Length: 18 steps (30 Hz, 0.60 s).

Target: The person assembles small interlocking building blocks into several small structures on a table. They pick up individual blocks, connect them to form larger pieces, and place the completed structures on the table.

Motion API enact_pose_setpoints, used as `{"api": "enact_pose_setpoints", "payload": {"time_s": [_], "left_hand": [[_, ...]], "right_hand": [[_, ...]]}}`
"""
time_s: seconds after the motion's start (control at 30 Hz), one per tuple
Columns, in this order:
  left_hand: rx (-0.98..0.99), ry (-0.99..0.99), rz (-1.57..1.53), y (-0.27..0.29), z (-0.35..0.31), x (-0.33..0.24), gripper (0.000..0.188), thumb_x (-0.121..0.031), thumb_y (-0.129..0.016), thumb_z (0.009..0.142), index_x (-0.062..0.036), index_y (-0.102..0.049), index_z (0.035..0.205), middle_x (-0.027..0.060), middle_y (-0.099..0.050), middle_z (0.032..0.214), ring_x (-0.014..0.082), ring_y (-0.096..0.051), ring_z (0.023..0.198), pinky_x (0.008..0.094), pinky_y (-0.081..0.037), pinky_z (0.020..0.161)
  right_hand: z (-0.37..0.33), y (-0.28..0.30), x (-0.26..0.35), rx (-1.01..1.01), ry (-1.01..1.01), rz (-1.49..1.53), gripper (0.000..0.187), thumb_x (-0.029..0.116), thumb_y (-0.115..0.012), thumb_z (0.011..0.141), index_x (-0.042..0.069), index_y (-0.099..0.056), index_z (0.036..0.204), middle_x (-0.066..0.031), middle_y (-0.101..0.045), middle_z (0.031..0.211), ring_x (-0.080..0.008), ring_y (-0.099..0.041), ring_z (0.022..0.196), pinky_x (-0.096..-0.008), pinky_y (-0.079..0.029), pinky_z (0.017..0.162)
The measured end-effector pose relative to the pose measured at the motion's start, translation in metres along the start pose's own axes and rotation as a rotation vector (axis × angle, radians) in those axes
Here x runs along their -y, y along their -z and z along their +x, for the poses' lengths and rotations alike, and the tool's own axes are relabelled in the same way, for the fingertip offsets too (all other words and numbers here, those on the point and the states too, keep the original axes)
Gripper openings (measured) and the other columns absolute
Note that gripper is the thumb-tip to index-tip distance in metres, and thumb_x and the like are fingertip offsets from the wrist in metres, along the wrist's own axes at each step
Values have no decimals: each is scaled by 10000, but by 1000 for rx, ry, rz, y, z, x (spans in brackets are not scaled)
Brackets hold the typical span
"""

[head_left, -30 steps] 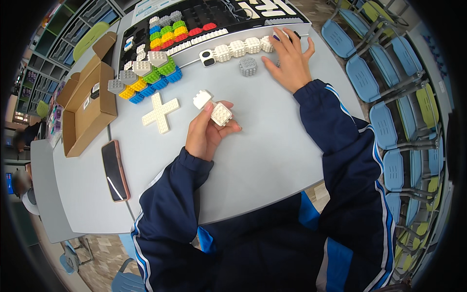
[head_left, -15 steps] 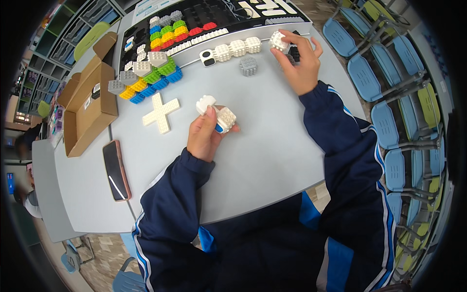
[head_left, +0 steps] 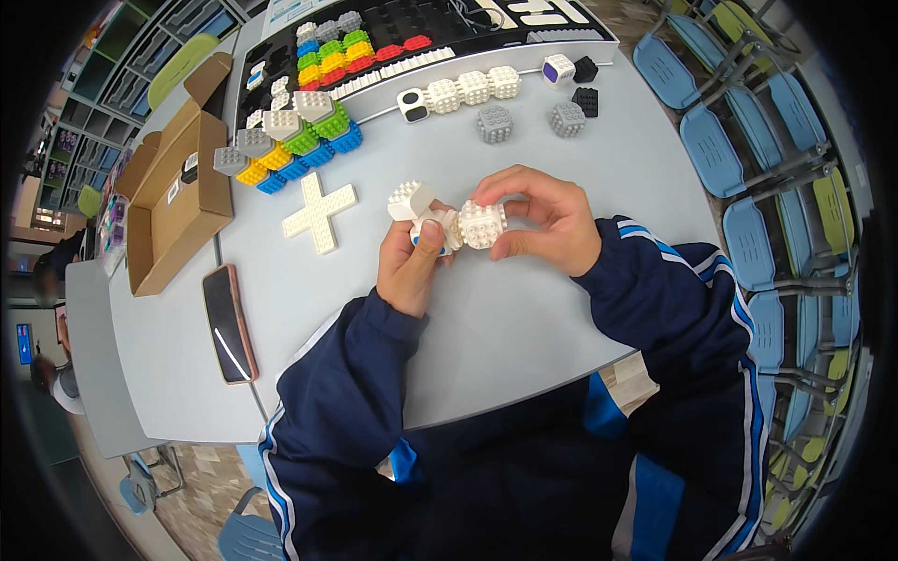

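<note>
Over the middle of the table, my left hand (head_left: 409,271) is closed on a white block assembly (head_left: 412,200) with a wedge-like studded top and a bit of blue low down. Thumb and fingers of my right hand (head_left: 554,222) pinch a white studded block (head_left: 485,224) from its right side. That block meets the assembly's right side; whether the two are joined I cannot tell. A white cross-shaped plate (head_left: 320,213) lies left of my hands. Two grey studded blocks (head_left: 495,123) rest beyond them.
A row of white blocks (head_left: 473,88) lines the front of a black parts tray (head_left: 393,28). Right of it are a white-and-purple cube (head_left: 558,70) and black blocks (head_left: 586,101). Stacked coloured blocks (head_left: 301,138), an open cardboard box (head_left: 178,210) and a phone (head_left: 229,324) are at left.
My right hand has come from the far right to my left hand, bringing the white studded block. The assembly in my left hand has turned. Behind, a grey block and the white-and-purple cube are uncovered.
</note>
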<state>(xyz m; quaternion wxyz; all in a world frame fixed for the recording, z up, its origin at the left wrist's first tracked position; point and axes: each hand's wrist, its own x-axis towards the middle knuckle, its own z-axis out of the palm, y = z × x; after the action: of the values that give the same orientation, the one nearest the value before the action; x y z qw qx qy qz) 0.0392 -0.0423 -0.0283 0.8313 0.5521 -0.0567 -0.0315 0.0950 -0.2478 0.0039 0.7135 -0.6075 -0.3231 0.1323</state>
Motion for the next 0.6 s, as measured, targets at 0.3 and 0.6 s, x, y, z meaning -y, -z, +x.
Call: {"api": "enact_pose_setpoints", "payload": {"time_s": [0.3,0.6], "left_hand": [[-20,8,192,-5,-3,-3,485,-462,-446,1027,-28,-474,1240,33,-561,990,94,-481,800,252,-422,704],[-14,28,255,-7,-5,-5,460,-463,-357,1049,-36,-457,1188,46,-557,996,105,-469,812,275,-394,703]], "right_hand": [[2,8,1,126,186,-284,519,43,-865,670,7,-656,1144,-132,-596,1185,-230,-596,1105,-359,-520,960],[-1,3,-1,33,137,-233,524,6,-858,667,-15,-654,1149,-139,-615,1147,-230,-625,1047,-339,-537,931]]}}
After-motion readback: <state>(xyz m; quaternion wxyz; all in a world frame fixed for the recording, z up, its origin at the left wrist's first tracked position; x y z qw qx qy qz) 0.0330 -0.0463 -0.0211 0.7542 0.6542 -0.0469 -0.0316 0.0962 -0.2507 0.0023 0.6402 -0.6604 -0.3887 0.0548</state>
